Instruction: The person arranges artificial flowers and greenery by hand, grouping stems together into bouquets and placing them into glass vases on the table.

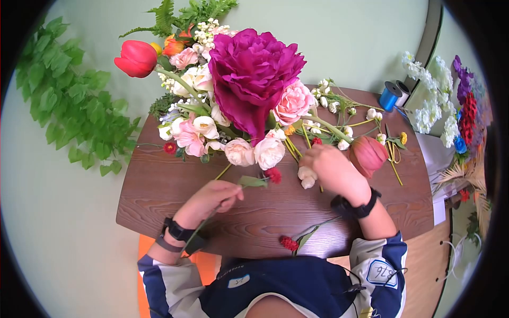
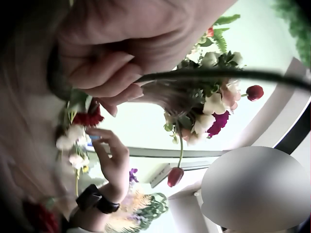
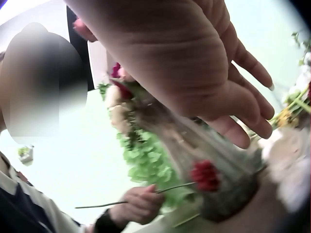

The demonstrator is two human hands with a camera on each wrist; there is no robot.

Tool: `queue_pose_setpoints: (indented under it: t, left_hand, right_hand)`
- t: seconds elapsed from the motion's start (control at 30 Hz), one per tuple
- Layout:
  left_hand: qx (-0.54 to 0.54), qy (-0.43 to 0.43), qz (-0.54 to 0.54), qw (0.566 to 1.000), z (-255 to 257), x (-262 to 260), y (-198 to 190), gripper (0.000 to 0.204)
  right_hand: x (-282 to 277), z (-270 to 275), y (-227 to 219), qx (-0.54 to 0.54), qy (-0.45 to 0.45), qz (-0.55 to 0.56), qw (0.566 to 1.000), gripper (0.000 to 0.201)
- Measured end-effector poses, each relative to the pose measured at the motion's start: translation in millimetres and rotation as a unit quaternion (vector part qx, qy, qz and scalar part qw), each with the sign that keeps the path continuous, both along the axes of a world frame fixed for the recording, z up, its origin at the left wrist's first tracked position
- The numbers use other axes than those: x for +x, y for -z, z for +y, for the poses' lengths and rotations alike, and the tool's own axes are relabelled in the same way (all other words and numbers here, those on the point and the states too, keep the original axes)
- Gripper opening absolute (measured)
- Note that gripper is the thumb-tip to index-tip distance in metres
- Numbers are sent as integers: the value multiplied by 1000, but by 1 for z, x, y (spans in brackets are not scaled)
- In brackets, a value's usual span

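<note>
My left hand (image 1: pixel 214 196) (image 2: pixel 121 43) pinches the thin green stem of a red flower (image 1: pixel 273 175) (image 3: pixel 206 175); a leaf (image 1: pixel 253 182) shows below the bloom. The lower stem runs back past the wrist. In the right wrist view this flower appears in front of a clear glass vase (image 3: pixel 177 138). Loosely bent and extended, the fingers of my right hand (image 1: pixel 336 169) (image 3: pixel 194 63) reach over loose stems, close to a white flower (image 1: pixel 307 177). No object shows gripped in it. A big purple bloom (image 1: pixel 254 79) tops the arrangement between and beyond the hands.
Another red flower (image 1: pixel 289 243) lies at the near table edge. Cut stems with white blooms (image 1: pixel 371 114) are spread at the back right, beside a blue spool (image 1: pixel 390 96). A drooping tulip (image 1: pixel 368 156) hangs by the right wrist. Leafy vines (image 1: pixel 74 95) cover the left wall.
</note>
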State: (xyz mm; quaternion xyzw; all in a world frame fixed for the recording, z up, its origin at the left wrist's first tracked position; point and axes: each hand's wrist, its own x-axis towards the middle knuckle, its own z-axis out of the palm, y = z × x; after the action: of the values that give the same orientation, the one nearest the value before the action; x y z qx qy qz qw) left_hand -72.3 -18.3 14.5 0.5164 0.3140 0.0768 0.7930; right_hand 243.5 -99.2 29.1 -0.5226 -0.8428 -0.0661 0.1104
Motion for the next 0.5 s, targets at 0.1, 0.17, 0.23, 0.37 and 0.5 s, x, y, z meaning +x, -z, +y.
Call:
queue_pose_setpoints:
  t: [0.1,0.17,0.23,0.37,0.5]
  left_hand:
    - [240,26,130,962,21,-29,7,22]
    - [289,20,134,948,34,-46,19,20]
    - [337,16,181,924,47,-61,30,20]
    - [366,-191,141,900,73,-77,58,21]
    - [431,-333,127,829,91,-68,64,17]
  right_hand:
    - [11,18,24,25,-12,57,998,26]
    - [10,24,34,-68,-33,111,991,26]
    - [8,27,40,-102,-16,112,988,21]
    - [15,30,37,-58,-31,72,995,15]
    - [15,28,35,-68,-52,86,993,12]
